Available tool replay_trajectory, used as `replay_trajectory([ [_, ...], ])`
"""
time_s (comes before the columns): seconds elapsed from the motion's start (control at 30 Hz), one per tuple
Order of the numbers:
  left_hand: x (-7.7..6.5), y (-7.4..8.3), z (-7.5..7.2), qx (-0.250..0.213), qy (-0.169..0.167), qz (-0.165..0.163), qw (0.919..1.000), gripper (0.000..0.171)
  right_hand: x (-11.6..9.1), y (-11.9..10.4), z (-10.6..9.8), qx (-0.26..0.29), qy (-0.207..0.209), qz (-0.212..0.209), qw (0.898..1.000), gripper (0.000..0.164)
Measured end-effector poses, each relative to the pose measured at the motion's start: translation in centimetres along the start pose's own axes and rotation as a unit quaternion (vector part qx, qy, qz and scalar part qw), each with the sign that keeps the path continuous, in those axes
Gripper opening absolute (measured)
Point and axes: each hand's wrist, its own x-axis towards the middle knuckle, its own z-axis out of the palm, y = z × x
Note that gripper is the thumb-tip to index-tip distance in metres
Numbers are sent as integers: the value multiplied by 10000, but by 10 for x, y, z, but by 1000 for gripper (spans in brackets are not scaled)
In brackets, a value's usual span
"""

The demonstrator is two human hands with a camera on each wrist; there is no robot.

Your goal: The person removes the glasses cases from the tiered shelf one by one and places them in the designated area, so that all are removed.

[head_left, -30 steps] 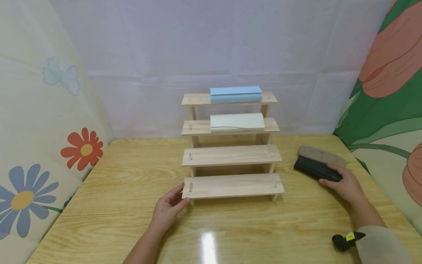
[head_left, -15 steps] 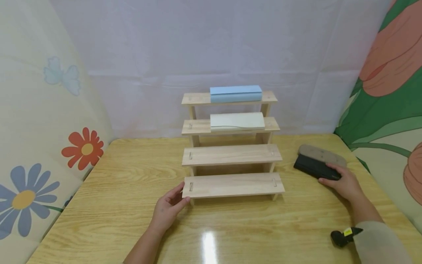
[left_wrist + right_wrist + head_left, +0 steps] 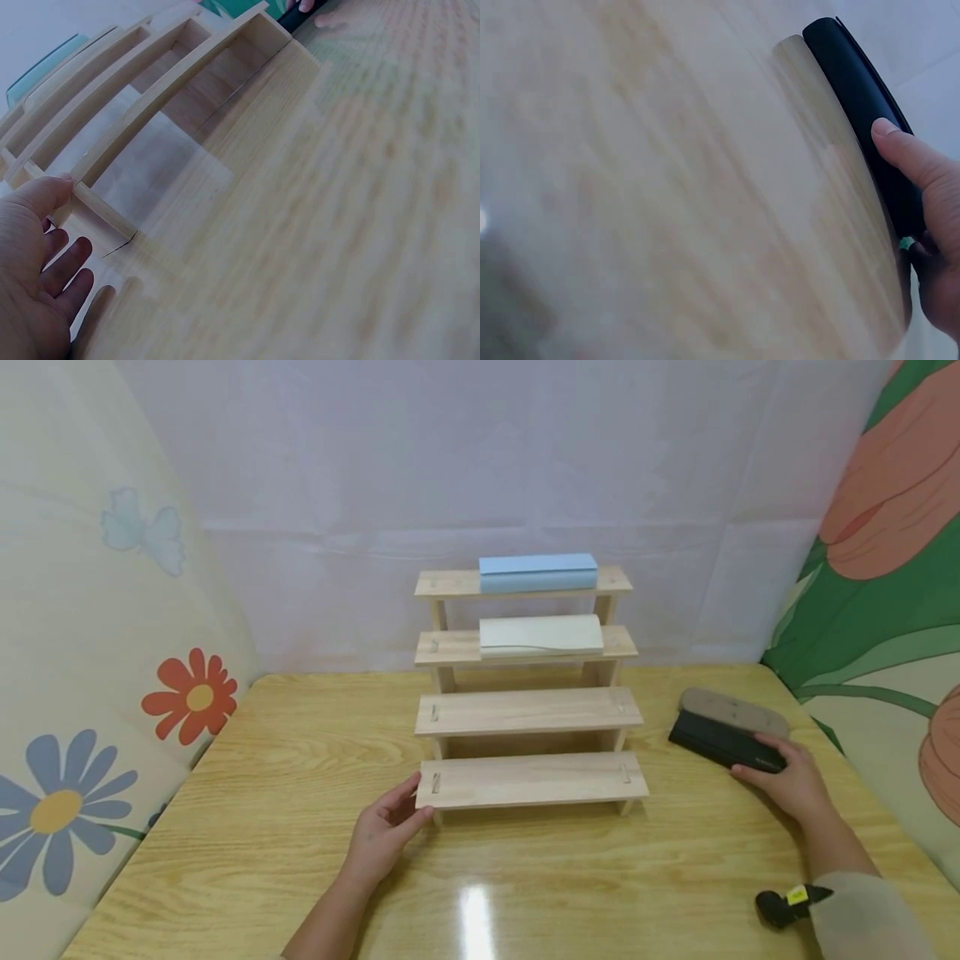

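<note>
The black glasses case (image 3: 716, 742) lies right of the wooden tiered stand (image 3: 528, 714), with the right hand (image 3: 797, 781) clamped on its near end, thumb and fingers on opposite sides; whether its underside bears on the tabletop (image 3: 600, 877) I cannot tell. Held by one end only, it could tip or swing if lifted, I judge, and its far side could drag the taupe glasses case (image 3: 731, 710) just behind it; whether those two touch is unclear.

The left hand (image 3: 384, 835) pinches the left end of the stand's lowest shelf (image 3: 531, 782) between thumb and forefinger. A tug there could jolt the stand and shift the light blue glasses case (image 3: 538, 575) on its top tier or the cream glasses case (image 3: 540, 635) one tier below. Both sit right of the stand's middle, lengthwise on shallow shelves, so a small slide could bring either over a front edge.

Bare tabletop separates the stand's right side from the black case, leaving room for sideways travel. The stand's two lower tiers bear nothing. Behind the stand, the white backdrop cloth (image 3: 360, 485) limits rearward room; right of the cases, the table's edge is near.
</note>
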Motion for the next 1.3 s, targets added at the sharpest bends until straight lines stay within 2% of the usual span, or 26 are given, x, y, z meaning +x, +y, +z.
replay_trajectory([
  [0.2,2,-2,0,-87,8,41,10000,56,-4,1,-1,-12,328,155,9993,86],
  [0.4,2,-3,0,-145,-1,110,9998,55,-2,0,0,-36,470,457,9978,87],
  [1.03,0,-2,-1,-94,34,132,9999,56,11,2,0,304,715,639,9949,85],
  [1.3,1,-2,0,-61,37,96,9999,55,17,-1,-1,387,770,926,9920,83],
])
